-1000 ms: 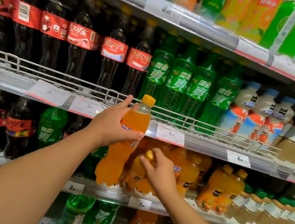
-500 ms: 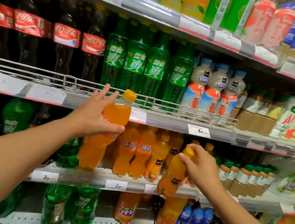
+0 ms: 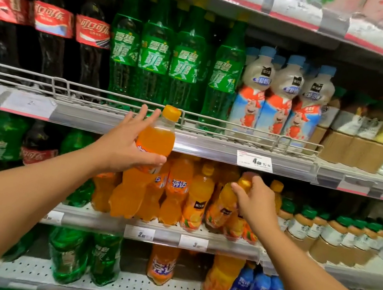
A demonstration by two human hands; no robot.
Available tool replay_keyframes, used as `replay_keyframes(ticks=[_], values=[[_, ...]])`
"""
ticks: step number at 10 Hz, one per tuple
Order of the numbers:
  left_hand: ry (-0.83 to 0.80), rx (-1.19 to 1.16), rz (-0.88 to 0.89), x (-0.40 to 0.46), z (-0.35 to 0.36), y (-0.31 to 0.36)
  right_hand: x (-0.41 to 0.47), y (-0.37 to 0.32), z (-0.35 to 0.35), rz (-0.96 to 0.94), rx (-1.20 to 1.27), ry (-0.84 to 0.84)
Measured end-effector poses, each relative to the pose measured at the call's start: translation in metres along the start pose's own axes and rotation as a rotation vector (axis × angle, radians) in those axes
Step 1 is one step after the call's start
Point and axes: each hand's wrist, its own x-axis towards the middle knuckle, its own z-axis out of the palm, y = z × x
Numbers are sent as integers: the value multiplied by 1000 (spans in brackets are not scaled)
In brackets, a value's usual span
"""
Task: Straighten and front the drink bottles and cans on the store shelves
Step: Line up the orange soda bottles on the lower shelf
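My left hand [image 3: 122,143] grips an orange soda bottle [image 3: 152,148] with an orange cap, held tilted in front of the middle shelf's edge, thumb across its label and two fingers raised. My right hand [image 3: 255,203] grips the neck of a smaller orange juice bottle [image 3: 222,207] with a dark label, leaning left among the orange bottles on the middle shelf [image 3: 160,234]. More orange soda bottles [image 3: 176,193] stand behind and between the two.
Cola bottles [image 3: 49,35], green soda bottles [image 3: 154,57] and white milk-drink bottles [image 3: 281,99] fill the upper shelf behind a wire rail [image 3: 239,127]. Green-capped bottles [image 3: 337,235] stand to the right. Green, orange and blue bottles sit on the lower shelf [image 3: 136,287].
The view has drawn closer to the shelves. My right hand has carried the small juice bottle back up onto the middle shelf among the others. My left hand keeps its orange soda bottle raised.
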Motion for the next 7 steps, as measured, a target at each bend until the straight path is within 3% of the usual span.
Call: replay_keyframes(ticks=[3, 6, 7], values=[[8, -22, -30, -2, 0, 2, 32, -3, 24, 88, -107, -239], [-19, -85, -41, -6, -5, 17, 28, -4, 31, 129, 17, -242], [-41, -81, -49, -5, -8, 18, 20, -7, 24, 30, -61, -154]])
